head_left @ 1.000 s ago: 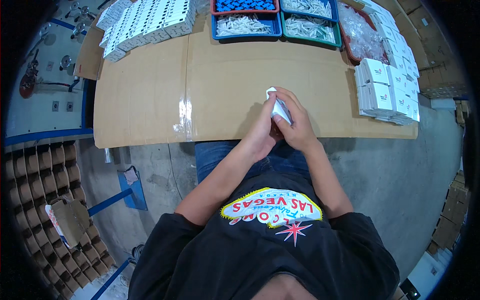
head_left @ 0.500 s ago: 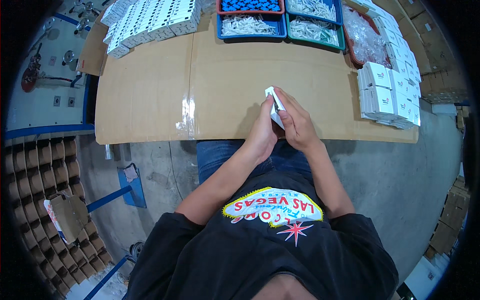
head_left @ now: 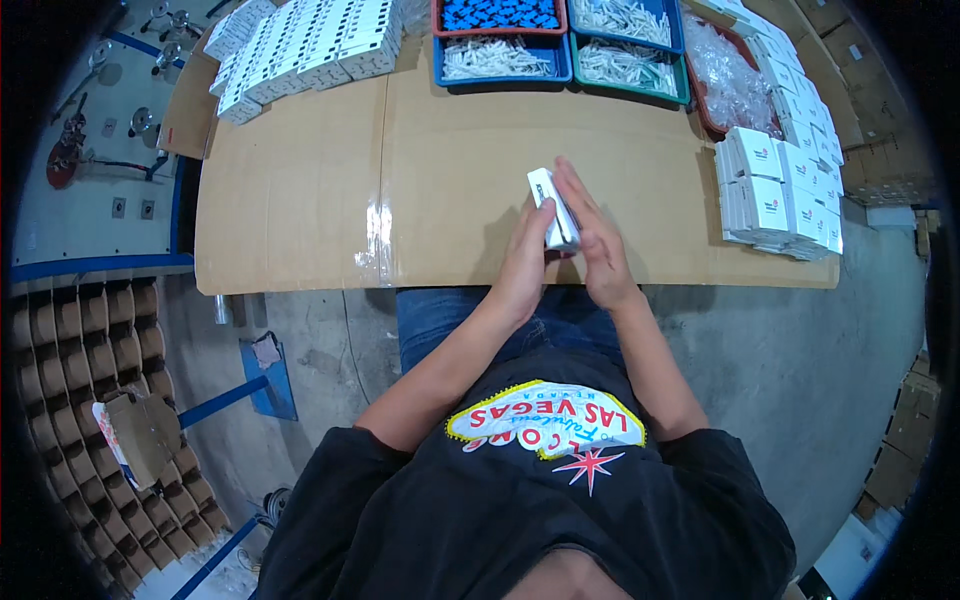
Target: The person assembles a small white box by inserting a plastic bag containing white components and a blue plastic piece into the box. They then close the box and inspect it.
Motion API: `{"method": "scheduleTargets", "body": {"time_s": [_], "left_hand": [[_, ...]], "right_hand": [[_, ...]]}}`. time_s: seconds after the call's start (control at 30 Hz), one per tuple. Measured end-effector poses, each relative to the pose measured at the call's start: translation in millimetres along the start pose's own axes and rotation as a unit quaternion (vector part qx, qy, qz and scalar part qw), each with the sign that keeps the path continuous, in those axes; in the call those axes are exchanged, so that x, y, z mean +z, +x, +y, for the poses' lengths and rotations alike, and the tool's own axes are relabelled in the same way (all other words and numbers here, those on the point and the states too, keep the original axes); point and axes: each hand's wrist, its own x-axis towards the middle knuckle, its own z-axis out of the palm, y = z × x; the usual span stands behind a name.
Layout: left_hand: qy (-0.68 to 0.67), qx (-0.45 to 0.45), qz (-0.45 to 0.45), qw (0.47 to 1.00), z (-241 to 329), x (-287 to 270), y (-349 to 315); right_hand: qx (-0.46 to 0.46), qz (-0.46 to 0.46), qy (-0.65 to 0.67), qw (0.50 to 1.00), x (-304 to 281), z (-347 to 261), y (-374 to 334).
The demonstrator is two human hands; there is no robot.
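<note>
A small white carton (head_left: pixel 545 190) stands tilted between my two hands, above the near edge of the cardboard-covered table. My left hand (head_left: pixel 524 252) grips it from the left, its thumb lying against the narrow face turned toward me. Dark marks show on that narrow face, too small to make out. At the carton's right side, my right hand (head_left: pixel 601 243) is held open with its fingers stretched out. Whether the right palm touches the carton cannot be seen.
Rows of white cartons (head_left: pixel 305 50) stand back left; stacked white cartons (head_left: pixel 785 190) are at the right. Along the back are a tray of blue pieces (head_left: pixel 500 14), a blue tray (head_left: pixel 500 85) and a green tray (head_left: pixel 640 97) of white sticks, and clear plastic bags (head_left: pixel 725 75).
My right hand's fingers have straightened and its thumb has come off the carton's narrow face. The left hand keeps its hold, and the carton has turned slightly.
</note>
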Motion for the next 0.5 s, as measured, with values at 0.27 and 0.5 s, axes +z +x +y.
{"method": "scheduleTargets", "body": {"time_s": [0.27,0.5], "left_hand": [[0.363,0.268,-0.096,0.887,11,-22,-3],[0.308,0.215,-0.079,0.923,9,-20,-9]], "right_hand": [[0.332,0.033,0.193,0.923,-22,-18,5],[0.26,0.038,0.16,0.951,-16,-7,1]]}}
